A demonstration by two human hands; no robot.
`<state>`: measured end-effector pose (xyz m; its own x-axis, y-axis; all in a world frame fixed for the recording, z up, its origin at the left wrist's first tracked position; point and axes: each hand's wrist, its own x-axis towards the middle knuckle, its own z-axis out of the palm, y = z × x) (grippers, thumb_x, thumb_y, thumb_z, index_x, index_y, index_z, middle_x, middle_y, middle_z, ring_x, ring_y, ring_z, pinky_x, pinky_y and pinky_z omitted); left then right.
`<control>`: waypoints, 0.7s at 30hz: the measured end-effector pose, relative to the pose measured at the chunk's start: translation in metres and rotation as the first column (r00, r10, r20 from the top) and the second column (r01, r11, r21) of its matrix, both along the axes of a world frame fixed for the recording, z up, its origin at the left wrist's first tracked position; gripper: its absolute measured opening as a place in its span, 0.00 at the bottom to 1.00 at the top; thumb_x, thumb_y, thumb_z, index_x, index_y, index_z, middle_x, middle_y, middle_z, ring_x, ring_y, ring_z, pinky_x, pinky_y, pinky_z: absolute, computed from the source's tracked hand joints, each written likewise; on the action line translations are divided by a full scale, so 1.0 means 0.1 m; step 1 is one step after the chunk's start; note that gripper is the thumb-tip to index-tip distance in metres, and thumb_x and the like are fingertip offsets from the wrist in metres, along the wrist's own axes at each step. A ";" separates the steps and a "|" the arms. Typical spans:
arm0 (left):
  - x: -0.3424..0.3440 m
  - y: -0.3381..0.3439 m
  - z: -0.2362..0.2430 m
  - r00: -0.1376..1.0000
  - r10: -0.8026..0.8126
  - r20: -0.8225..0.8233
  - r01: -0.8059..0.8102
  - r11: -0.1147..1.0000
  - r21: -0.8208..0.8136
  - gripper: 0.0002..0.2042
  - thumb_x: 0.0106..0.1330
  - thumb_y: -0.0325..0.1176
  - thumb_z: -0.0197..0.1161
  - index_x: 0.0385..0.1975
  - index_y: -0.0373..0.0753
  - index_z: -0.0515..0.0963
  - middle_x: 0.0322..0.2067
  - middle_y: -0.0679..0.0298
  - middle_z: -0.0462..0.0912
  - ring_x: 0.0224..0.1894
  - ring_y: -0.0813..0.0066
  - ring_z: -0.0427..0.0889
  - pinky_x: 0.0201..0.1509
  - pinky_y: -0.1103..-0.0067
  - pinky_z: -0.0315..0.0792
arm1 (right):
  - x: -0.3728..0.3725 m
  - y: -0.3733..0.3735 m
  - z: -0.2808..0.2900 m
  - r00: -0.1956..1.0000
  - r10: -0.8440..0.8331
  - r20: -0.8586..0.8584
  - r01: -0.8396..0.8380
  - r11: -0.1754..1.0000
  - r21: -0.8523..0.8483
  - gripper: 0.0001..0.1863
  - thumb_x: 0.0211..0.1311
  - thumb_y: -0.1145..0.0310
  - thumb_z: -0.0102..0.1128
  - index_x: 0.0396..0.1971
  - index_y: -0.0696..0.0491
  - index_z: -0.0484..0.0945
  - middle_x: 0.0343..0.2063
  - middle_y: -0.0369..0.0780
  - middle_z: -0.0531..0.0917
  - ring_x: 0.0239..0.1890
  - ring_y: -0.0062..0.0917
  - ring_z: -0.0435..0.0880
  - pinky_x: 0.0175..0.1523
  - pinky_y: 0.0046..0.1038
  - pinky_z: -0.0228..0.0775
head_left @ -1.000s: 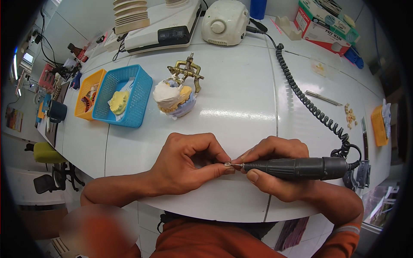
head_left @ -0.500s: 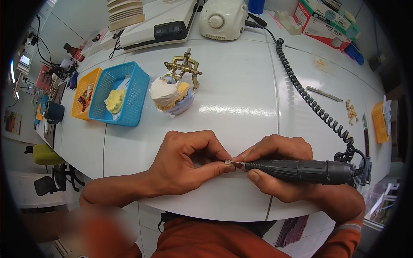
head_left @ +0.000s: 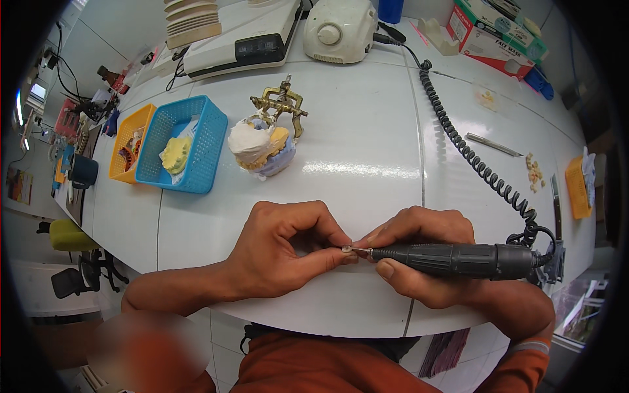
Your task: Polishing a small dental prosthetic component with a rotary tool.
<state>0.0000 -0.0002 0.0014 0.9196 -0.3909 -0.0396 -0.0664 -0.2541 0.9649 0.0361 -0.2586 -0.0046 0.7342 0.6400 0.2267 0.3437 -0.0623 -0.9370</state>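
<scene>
My left hand (head_left: pixel 282 245) pinches a tiny whitish piece, seemingly an artificial tooth (head_left: pixel 346 249), between thumb and forefinger. My right hand (head_left: pixel 426 239) is closed around a black micromotor handpiece (head_left: pixel 452 261), held nearly level. Its thin metal bur (head_left: pixel 362 249) points left and meets the piece or lies right beside it; the contact is too small to tell. The fingertips of both hands are close together above the table's near edge. Beyond them a brass articulator (head_left: pixel 282 103) stands with a dental cast (head_left: pixel 262 147) of white, yellow and lilac plaster.
A coiled black cord (head_left: pixel 472 150) runs from the handpiece to a white control unit (head_left: pixel 332 31). To the left sit a blue basket (head_left: pixel 213 147) with a yellow cast (head_left: pixel 175 154) and an orange basket (head_left: pixel 121 141). Rightward lie a metal tool (head_left: pixel 493 144), loose small teeth (head_left: pixel 534 173) and a knife (head_left: pixel 556 206).
Both hands stay nearly in place, with the handpiece shifted very slightly left. The small piece appears slightly turned between the left fingertips.
</scene>
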 end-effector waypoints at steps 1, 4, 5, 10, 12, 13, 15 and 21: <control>0.00 0.00 0.00 1.000 0.001 0.000 -0.001 1.000 0.000 0.05 0.63 0.20 0.75 0.34 0.32 0.84 0.32 0.58 0.91 0.36 0.76 0.91 0.42 0.80 0.84 | 0.01 -0.01 0.00 1.000 0.012 0.004 -0.012 1.000 -0.016 0.12 0.61 0.70 0.73 0.42 0.59 0.85 0.31 0.43 0.91 0.31 0.24 0.93 0.38 0.24 0.84; -0.01 0.00 -0.01 0.999 0.018 -0.029 -0.018 1.000 -0.024 0.05 0.63 0.20 0.75 0.34 0.32 0.85 0.32 0.58 0.91 0.36 0.76 0.91 0.42 0.80 0.84 | 0.00 0.01 -0.02 1.000 -0.003 0.002 0.003 1.000 0.011 0.12 0.61 0.70 0.73 0.42 0.59 0.85 0.31 0.43 0.91 0.31 0.24 0.93 0.38 0.24 0.84; -0.01 0.00 0.00 1.000 0.009 -0.013 -0.009 1.000 -0.022 0.05 0.63 0.20 0.75 0.34 0.32 0.85 0.32 0.58 0.91 0.36 0.76 0.91 0.42 0.80 0.84 | 0.00 0.01 -0.01 1.000 -0.002 0.001 0.002 1.000 0.010 0.12 0.61 0.70 0.73 0.42 0.59 0.85 0.31 0.43 0.91 0.31 0.24 0.93 0.38 0.24 0.84; -0.01 0.00 -0.02 0.999 0.020 -0.026 -0.022 0.999 -0.041 0.05 0.64 0.21 0.75 0.34 0.32 0.84 0.32 0.59 0.91 0.35 0.77 0.91 0.41 0.81 0.84 | 0.00 0.00 -0.01 1.000 0.009 0.004 -0.009 1.000 -0.015 0.12 0.61 0.70 0.73 0.41 0.59 0.85 0.30 0.43 0.91 0.31 0.24 0.93 0.38 0.24 0.84; -0.01 -0.01 0.00 1.000 0.008 0.005 -0.008 1.000 -0.028 0.05 0.64 0.21 0.75 0.34 0.32 0.84 0.31 0.59 0.91 0.34 0.78 0.90 0.40 0.81 0.83 | 0.00 0.01 -0.01 1.000 0.003 -0.001 -0.003 1.000 -0.004 0.12 0.61 0.70 0.72 0.42 0.59 0.85 0.30 0.43 0.91 0.31 0.24 0.93 0.37 0.24 0.84; -0.01 0.00 0.00 1.000 0.008 0.005 -0.008 1.000 -0.028 0.05 0.64 0.21 0.75 0.34 0.32 0.84 0.31 0.59 0.91 0.34 0.78 0.90 0.40 0.81 0.83 | 0.00 0.01 -0.01 1.000 -0.004 -0.004 0.004 1.000 0.008 0.12 0.61 0.70 0.72 0.42 0.59 0.85 0.30 0.43 0.91 0.31 0.24 0.92 0.37 0.23 0.84; -0.01 0.00 0.01 1.000 0.006 -0.013 -0.006 1.000 -0.024 0.05 0.64 0.20 0.75 0.34 0.31 0.84 0.32 0.58 0.91 0.34 0.78 0.90 0.40 0.81 0.83 | 0.00 0.00 -0.01 1.000 0.004 -0.009 -0.004 1.000 -0.003 0.12 0.61 0.70 0.72 0.42 0.59 0.85 0.30 0.43 0.91 0.31 0.24 0.92 0.37 0.23 0.84; -0.02 -0.01 0.00 0.999 0.020 -0.038 -0.023 0.998 -0.054 0.05 0.64 0.20 0.75 0.34 0.31 0.84 0.33 0.58 0.90 0.35 0.78 0.89 0.39 0.81 0.83 | 0.01 -0.01 -0.01 1.000 0.009 0.010 -0.009 1.000 -0.008 0.12 0.61 0.70 0.72 0.42 0.59 0.85 0.31 0.44 0.91 0.31 0.24 0.93 0.37 0.24 0.84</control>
